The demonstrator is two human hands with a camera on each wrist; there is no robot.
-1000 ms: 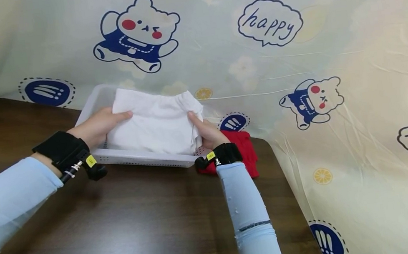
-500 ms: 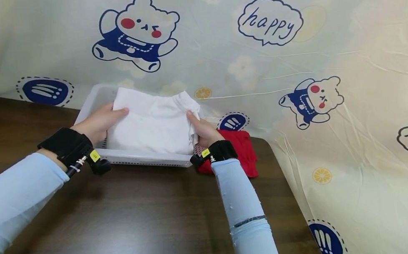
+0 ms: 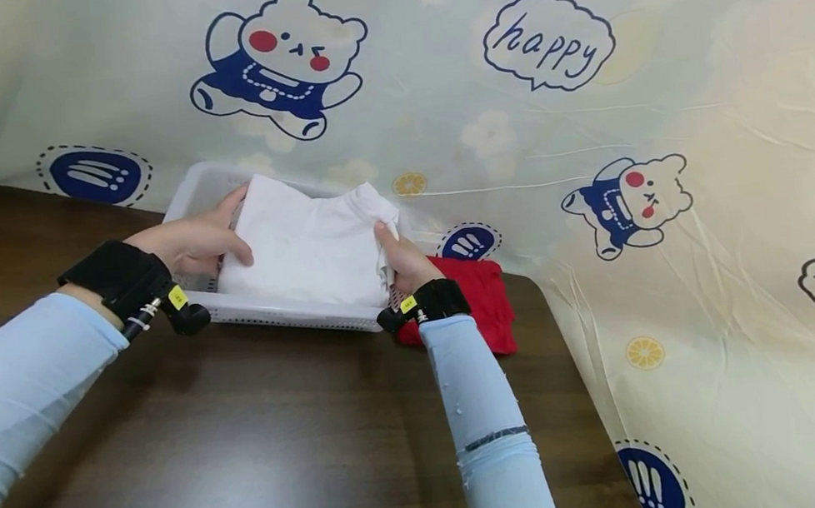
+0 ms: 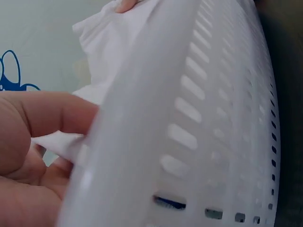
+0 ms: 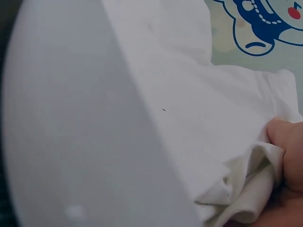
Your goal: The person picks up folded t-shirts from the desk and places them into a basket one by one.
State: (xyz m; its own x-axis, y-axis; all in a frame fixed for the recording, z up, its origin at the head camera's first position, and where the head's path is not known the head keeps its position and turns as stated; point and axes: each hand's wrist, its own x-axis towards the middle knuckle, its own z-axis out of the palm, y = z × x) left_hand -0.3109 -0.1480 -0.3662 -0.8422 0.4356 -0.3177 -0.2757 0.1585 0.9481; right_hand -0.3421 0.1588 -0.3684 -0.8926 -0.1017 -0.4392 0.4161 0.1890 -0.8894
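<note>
A folded white garment (image 3: 309,248) lies in the white plastic basket (image 3: 286,311), its far edge standing above the rim. At its left edge, my left hand (image 3: 198,238) has the thumb over the cloth and a finger stretched along the edge. Seen from the left wrist, a gap shows between thumb and fingers (image 4: 59,177), with a white corner in it; the basket wall hides their tips. My right hand (image 3: 412,263) grips the garment's right side, thumb on top. The right wrist view shows bunched folds (image 5: 251,184) inside that grip.
A red folded cloth (image 3: 484,300) lies on the brown table (image 3: 286,444), just right of the basket and partly behind my right wrist. A printed curtain (image 3: 430,50) hangs directly behind the basket and along the table's right side.
My left thumb has slid down toward the garment's lower left, and the fingers have spread along its edge. The garment's upper left corner has shifted slightly right. My right hand keeps its grip.
</note>
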